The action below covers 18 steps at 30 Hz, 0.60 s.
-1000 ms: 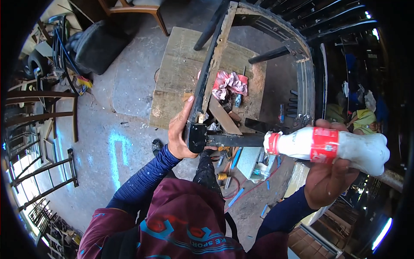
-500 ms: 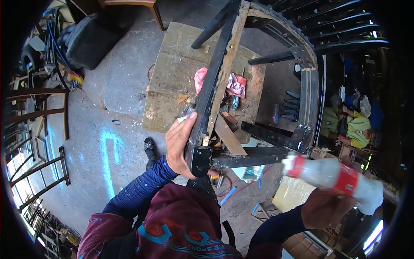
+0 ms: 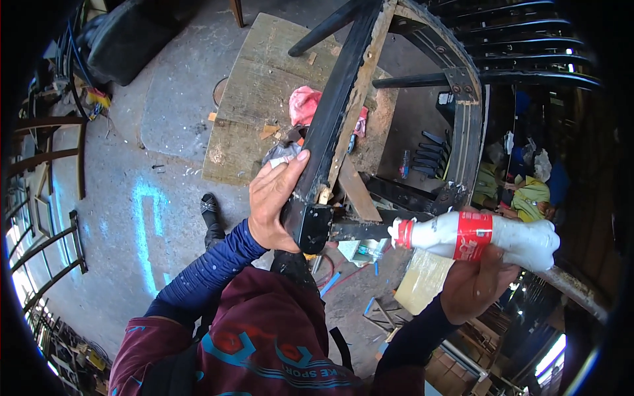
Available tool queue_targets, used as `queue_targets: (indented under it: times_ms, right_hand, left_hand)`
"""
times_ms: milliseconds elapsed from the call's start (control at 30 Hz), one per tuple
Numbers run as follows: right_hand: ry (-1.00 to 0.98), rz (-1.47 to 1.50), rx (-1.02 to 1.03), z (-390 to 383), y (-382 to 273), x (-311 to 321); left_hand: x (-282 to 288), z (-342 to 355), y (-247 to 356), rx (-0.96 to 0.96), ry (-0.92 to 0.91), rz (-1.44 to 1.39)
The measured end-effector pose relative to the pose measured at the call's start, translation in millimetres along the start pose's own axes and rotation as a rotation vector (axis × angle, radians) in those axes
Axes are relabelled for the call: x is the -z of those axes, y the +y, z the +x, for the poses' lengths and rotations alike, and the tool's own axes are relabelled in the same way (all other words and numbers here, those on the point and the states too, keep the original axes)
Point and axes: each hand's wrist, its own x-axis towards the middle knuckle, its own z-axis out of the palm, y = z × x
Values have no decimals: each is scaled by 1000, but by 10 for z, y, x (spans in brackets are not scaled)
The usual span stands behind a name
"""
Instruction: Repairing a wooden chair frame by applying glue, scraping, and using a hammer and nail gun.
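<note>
A black wooden chair frame point(image 3: 338, 109), upturned with bare wood along one rail, stands in front of me. My left hand point(image 3: 269, 201) is closed around the near corner of that rail, thumb on its face. In my right hand point(image 3: 477, 285) lies a clear plastic bottle point(image 3: 474, 231) filled with white stuff, with a red label and a red neck. The bottle is nearly level, its neck pointing left at the frame's near crosspiece point(image 3: 362, 230). A thin wooden strip point(image 3: 358, 191) leans inside the frame near that crosspiece.
Under the frame is a worn wooden board point(image 3: 247, 92) with a pink cloth point(image 3: 304, 104) and wood scraps. Black slats point(image 3: 522, 61) fan out at the upper right. A person in a yellow-green shirt point(image 3: 532, 198) is at the right. Chair frames point(image 3: 49, 270) stand at the left.
The bottle has swung left and is more level, its neck now at the frame's near crosspiece. My left hand keeps its hold on the corner. The whole view has shifted slightly.
</note>
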Motion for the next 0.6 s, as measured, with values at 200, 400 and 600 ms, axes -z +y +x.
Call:
queue_targets:
  times_ms: [200,400,600]
  right_hand:
    - [66,64,3,-1,62,-39]
    - [99,39,-32,32,46,-69]
    - [91,36,-15,-66,12,-105]
  left_hand:
    - [11,77,83,-17,26,-31]
    - [21,87,636,397,42,8]
    - [-174,131,845,576,193,34]
